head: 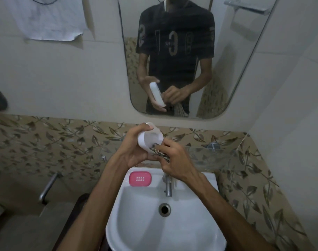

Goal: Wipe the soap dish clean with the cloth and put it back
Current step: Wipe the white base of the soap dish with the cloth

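The left hand (134,148) grips a white plastic dish (151,139), fingers curled round its back and thumb over the far rim, holding it tilted above the back of the sink (136,229) with its smooth, rounded hollow turned toward the right hand (174,161). The right hand pinches a bunched cloth (159,153), dark and pale in pattern and crumpled, and presses it into the dish's lower end; how much of the cloth lies inside is hard to tell, since the fingers cover most of it. The sink is white glazed ceramic, an oval basin with a round metal drain (165,209) at its middle. 1 pink tray (140,178), a rounded rectangle of plastic with a block of small white slots, lies flat on the sink's back ledge at the left, well apart from the held dish. A slim chrome tap (167,186) stands at the ledge's centre, just below the right wrist. Behind, a band of matte tile printed with brown leaves runs along the wall (46,142), and above it a mirror (245,51) with rounded corners reflects both hands, the dish seen edge-on as a long white bar. A clear glass shelf (214,156) juts out at the right.
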